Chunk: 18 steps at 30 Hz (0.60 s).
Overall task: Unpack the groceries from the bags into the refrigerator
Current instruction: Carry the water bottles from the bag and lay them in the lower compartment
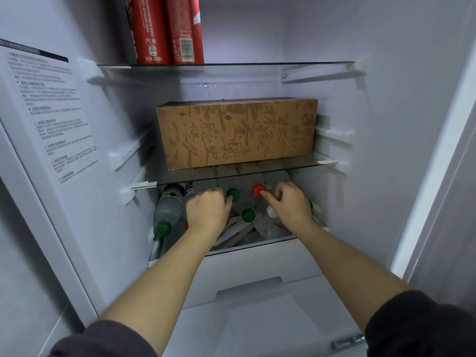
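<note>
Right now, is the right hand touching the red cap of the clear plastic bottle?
Touching. The head view shows the right hand with its fingertips pinched on the red cap, with no gap between them.

red can: "汽水", "330". wall sticker print, brown box calligraphy: illegible.

On the top shelf, left of centre: two cans, just beside each other. On the middle shelf below: a box (gap at either side). Under that shelf: bottles lying heaped, left hand and right hand among them. Nearer and lower: a drawer.
</note>
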{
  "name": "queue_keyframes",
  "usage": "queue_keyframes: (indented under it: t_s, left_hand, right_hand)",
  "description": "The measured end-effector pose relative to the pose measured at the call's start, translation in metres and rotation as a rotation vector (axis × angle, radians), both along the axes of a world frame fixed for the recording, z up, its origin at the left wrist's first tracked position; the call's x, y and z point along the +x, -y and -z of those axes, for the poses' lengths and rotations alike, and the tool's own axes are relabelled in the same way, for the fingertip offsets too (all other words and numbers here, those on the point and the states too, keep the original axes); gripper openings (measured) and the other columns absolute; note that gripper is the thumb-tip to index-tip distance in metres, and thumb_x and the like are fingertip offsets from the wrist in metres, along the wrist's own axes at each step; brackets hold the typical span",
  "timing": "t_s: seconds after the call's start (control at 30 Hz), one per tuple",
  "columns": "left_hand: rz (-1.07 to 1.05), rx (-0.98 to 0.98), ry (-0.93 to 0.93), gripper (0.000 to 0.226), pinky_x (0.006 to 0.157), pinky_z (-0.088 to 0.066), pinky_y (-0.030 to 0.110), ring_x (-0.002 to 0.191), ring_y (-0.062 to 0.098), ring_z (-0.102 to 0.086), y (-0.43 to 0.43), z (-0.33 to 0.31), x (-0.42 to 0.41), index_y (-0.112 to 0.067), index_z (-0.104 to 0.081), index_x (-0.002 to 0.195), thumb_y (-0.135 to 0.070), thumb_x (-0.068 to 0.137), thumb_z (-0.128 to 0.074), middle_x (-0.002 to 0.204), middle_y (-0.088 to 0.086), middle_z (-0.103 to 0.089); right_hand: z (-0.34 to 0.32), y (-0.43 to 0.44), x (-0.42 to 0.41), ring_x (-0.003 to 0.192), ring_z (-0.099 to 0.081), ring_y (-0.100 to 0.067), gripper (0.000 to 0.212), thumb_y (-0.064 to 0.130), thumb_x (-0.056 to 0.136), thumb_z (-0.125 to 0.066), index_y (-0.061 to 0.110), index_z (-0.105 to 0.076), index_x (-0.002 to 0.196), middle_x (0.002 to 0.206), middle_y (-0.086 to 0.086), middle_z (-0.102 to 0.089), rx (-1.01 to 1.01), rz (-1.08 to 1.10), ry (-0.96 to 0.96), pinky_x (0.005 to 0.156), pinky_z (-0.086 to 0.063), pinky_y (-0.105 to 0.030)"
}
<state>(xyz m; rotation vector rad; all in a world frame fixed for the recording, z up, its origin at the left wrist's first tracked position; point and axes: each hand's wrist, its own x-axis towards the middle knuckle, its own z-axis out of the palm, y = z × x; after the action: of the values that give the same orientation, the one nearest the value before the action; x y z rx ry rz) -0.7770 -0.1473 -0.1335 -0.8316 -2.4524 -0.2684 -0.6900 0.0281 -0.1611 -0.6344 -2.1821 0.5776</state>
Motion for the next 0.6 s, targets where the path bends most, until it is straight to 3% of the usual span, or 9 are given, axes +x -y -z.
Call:
queue_keyframes:
  t_s: [0.1,0.23,0.43,0.53,0.6]
  left_hand:
    - [-0.067,-0.091,-0.003,0.052,0.055,-0.033,0.026,0.079,0.024,-0.066,-0.003,-0.007,-0.005,-0.014,-0.068,0.086,-0.056,0.098,-0.041,0.083,0.005,-0.069]
    - [-0.081,-0.146,0.009,0.057,0.056,-0.034,0.027,0.081,0.025,-0.066,-0.008,-0.010,-0.007,-0.012,-0.069,0.087,-0.060,0.096,-0.040,0.086,0.006,-0.069]
    - [-0.074,-0.035,0.097,0.055,0.059,-0.038,0.027,0.085,0.026,-0.065,-0.010,-0.013,-0.001,-0.011,-0.067,0.092,-0.061,0.094,-0.044,0.090,0.008,-0.068]
    - [0.023,0.243,-0.018,0.047,0.066,-0.045,0.035,0.093,0.027,-0.059,0.005,0.005,-0.004,-0.011,-0.061,0.102,-0.056,0.091,-0.051,0.099,0.010,-0.062]
    - [0.071,0.351,-0.065,0.045,0.081,-0.045,0.045,0.105,0.031,-0.052,0.012,0.020,-0.011,-0.013,-0.058,0.114,-0.051,0.090,-0.054,0.112,0.013,-0.056]
  right_hand:
    - [-0.004,0.006,-0.007,0.069,-0.046,-0.019,0.051,0.048,0.083,-0.072,0.021,-0.036,0.059,0.077,-0.003,-0.048,-0.001,0.018,0.011,0.056,-0.030,-0.030]
    - [-0.001,0.001,-0.011,0.072,-0.046,-0.021,0.053,0.045,0.082,-0.072,0.021,-0.033,0.056,0.078,-0.005,-0.047,0.023,0.029,0.012,0.058,-0.031,-0.031]
    - [-0.006,0.001,-0.007,0.075,-0.049,-0.024,0.048,0.037,0.085,-0.072,0.023,-0.034,0.060,0.081,-0.004,-0.047,0.025,0.002,-0.006,0.060,-0.037,-0.032]
    - [-0.002,0.007,0.002,0.087,-0.051,-0.026,0.031,0.040,0.084,-0.072,0.016,-0.053,0.083,0.093,-0.006,-0.049,0.159,0.103,-0.119,0.068,-0.039,-0.036]
    - [0.006,0.011,0.003,0.112,-0.048,-0.032,0.046,0.046,0.083,-0.070,0.016,-0.057,0.115,0.118,-0.012,-0.051,0.261,0.165,-0.051,0.084,-0.041,-0.044]
